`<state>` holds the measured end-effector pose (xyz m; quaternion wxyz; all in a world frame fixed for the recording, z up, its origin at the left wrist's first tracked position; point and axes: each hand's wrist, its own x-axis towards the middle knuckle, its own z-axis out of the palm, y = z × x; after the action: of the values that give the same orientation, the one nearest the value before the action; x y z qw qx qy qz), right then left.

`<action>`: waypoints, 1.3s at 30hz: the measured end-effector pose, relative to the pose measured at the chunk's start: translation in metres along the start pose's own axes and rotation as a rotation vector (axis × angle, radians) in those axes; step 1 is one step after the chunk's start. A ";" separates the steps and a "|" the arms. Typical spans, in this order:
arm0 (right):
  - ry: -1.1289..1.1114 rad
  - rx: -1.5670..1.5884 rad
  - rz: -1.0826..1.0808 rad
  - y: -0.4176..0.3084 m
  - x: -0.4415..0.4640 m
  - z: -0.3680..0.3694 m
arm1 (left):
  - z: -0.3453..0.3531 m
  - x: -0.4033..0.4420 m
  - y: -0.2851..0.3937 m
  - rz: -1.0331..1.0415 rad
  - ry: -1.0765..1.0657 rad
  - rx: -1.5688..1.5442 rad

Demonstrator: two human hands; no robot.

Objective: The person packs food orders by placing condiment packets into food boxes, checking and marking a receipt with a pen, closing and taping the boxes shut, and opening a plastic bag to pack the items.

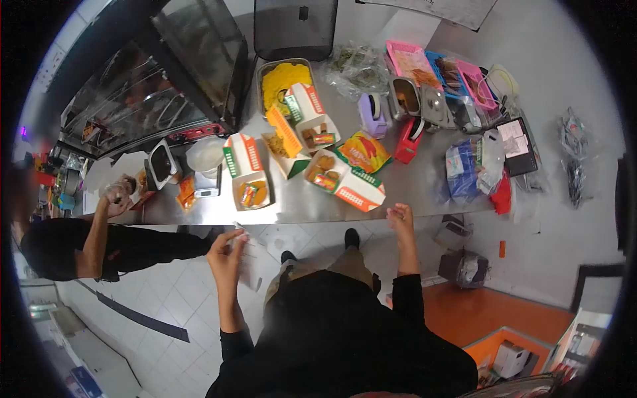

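My left hand (227, 253) is closed in a pinch in front of the counter's edge. From its fingertips hangs a clear plastic bag (249, 265), thin and hard to see against the floor tiles. Near the counter edge on the other side is my right hand (401, 220), its fingers curled; what they hold, if anything, is too small to make out. Between and beyond the hands stand open food boxes: one with nuggets and a sauce packet (252, 192), another (324, 171) with its lid toward me, and one with brown pieces (316, 134). A fries box (284, 149) stands among them.
A yellow-red packet (364, 151), purple tape dispenser (373, 114) and red tape dispenser (408, 140) stand on the steel counter (298, 205). Behind is a tray of yellow food (284, 73). At left are a small scale (207, 186), a glass display cabinet (152, 86) and another person's gloved hand (119, 194).
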<state>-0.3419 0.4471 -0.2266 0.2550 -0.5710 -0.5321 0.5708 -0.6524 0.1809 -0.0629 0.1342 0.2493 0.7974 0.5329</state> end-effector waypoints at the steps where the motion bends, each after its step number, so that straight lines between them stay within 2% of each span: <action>1: -0.003 0.030 0.095 -0.001 0.010 -0.007 | 0.020 -0.006 0.006 -0.032 -0.023 0.006; 2: -0.007 0.062 0.189 -0.002 0.021 -0.011 | 0.039 -0.010 0.013 -0.061 -0.043 0.012; 5: -0.270 0.268 0.225 0.006 0.054 -0.003 | 0.084 -0.018 0.015 -0.111 -0.097 0.139; 8: -0.493 0.118 0.256 0.010 0.062 0.025 | 0.121 -0.026 0.022 -0.104 -0.135 0.354; 11: -0.945 -0.279 0.371 -0.003 0.078 0.019 | 0.141 -0.041 0.020 -0.157 -0.189 0.533; 13: -0.707 -0.630 0.125 -0.005 0.107 0.020 | 0.151 -0.054 0.017 -0.254 -0.163 0.555; 15: -0.155 -0.760 -0.625 -0.013 0.111 0.009 | 0.161 -0.065 0.017 -0.289 -0.115 0.548; 17: -0.108 -0.938 -0.881 -0.060 0.120 0.013 | 0.168 -0.067 0.016 -0.338 -0.134 0.594; 18: -0.099 -0.899 -0.985 -0.066 0.126 0.022 | 0.171 -0.068 0.012 -0.322 -0.136 0.599; 22: -0.123 -0.868 -1.155 -0.056 0.169 0.047 | 0.185 -0.061 0.022 -0.305 -0.096 0.566; 25: -0.241 -0.123 -0.572 -0.075 0.167 0.035 | 0.184 -0.051 0.035 -0.269 -0.061 0.558; 26: -0.166 -0.011 -0.539 -0.066 0.175 0.031 | 0.185 -0.049 0.039 -0.252 -0.023 0.522; 29: -0.204 0.067 -0.248 -0.093 0.141 -0.027 | 0.192 -0.035 0.046 -0.178 0.035 0.347; 31: -0.271 0.157 -0.184 -0.089 0.113 -0.065 | 0.201 -0.021 0.048 -0.126 0.029 0.149; 32: -0.298 0.203 -0.160 -0.089 0.098 -0.085 | 0.206 -0.013 0.065 -0.200 -0.024 0.136; 35: -0.226 -0.027 -0.154 -0.108 0.044 -0.166 | 0.231 0.019 0.041 0.004 -0.156 -0.004; 36: -0.166 0.035 -0.183 -0.091 0.037 -0.198 | 0.245 0.023 0.071 0.088 -0.181 -0.014; 37: -0.108 0.099 -0.218 -0.075 0.031 -0.233 | 0.255 0.030 0.065 0.152 -0.214 -0.073; 39: 0.174 0.254 -0.108 -0.099 -0.004 -0.302 | 0.274 0.035 0.084 0.237 -0.231 -0.050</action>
<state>-0.0937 0.5693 -0.0704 0.4005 -0.5520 -0.4616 0.5672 -0.5288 0.4398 -0.0922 0.1674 0.3981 0.7281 0.5323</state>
